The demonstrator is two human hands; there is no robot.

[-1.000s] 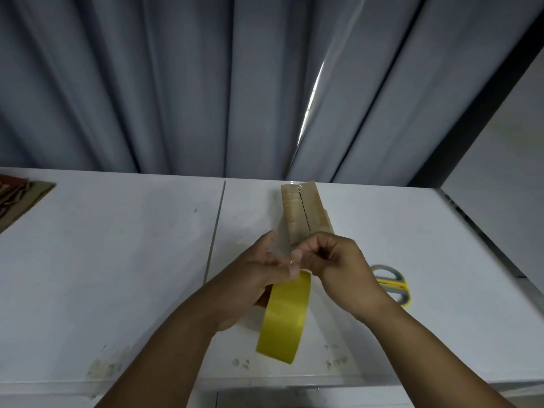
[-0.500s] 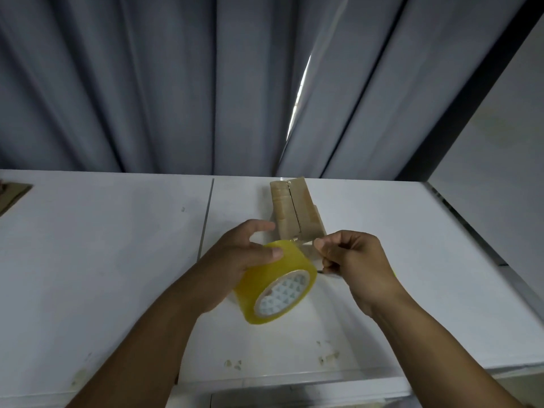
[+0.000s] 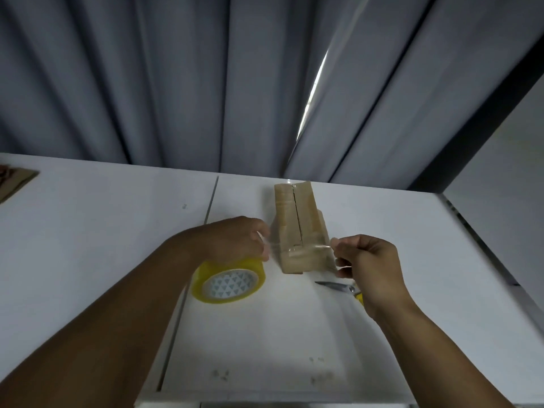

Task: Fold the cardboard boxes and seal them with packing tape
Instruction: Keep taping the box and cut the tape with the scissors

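Note:
A small folded cardboard box (image 3: 297, 210) lies on the white table (image 3: 103, 237), its top seam running away from me. A strip of clear tape (image 3: 312, 248) stretches across the box's near end. My right hand (image 3: 368, 269) pinches the strip's free end to the right of the box. My left hand (image 3: 235, 240) grips the yellow tape roll (image 3: 228, 282) to the left of the box, with the roll hanging below the fingers.
Scissors (image 3: 338, 287) with yellow handles lie on the table just under my right hand. A flat piece of cardboard (image 3: 14, 184) sits at the far left edge. Grey curtains hang behind the table. A seam splits the tabletop left of the box.
The hands have drawn apart, pulling a length of tape off the roll and across the box's near end. The roll moved left and down; the right hand moved right.

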